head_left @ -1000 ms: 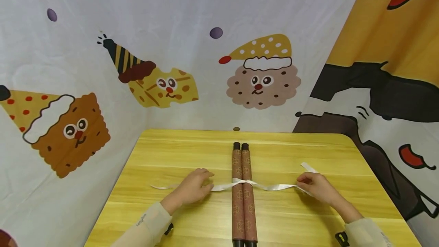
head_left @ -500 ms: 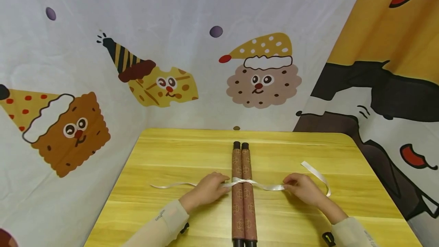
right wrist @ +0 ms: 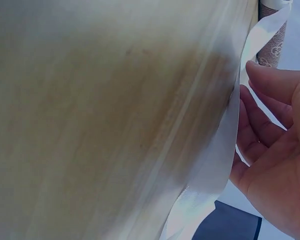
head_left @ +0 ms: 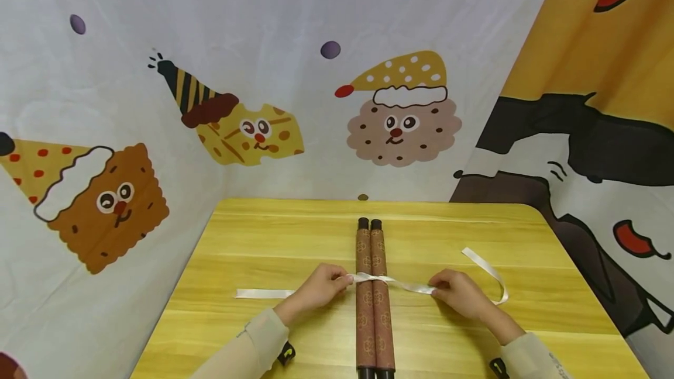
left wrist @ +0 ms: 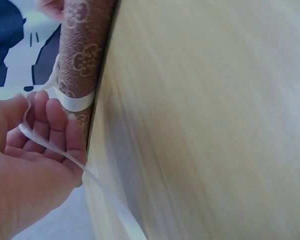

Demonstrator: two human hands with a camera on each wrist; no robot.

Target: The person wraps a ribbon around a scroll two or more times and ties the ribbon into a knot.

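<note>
Head only: left ribbon end (head_left: 247,293)

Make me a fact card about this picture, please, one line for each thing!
Left hand: pinches the white ribbon right beside the rolls
Right hand: pinches the ribbon farther out, on the other side
Rolls: two, reddish brown with a gold pattern, black ends, lying side by side
Ribbon: wraps across the rolls, one loose tail on each side; can't tell if it's knotted
Table: yellow, wood-grained
Wall cloth: mostly white, with cartoon snacks in party hats
</note>
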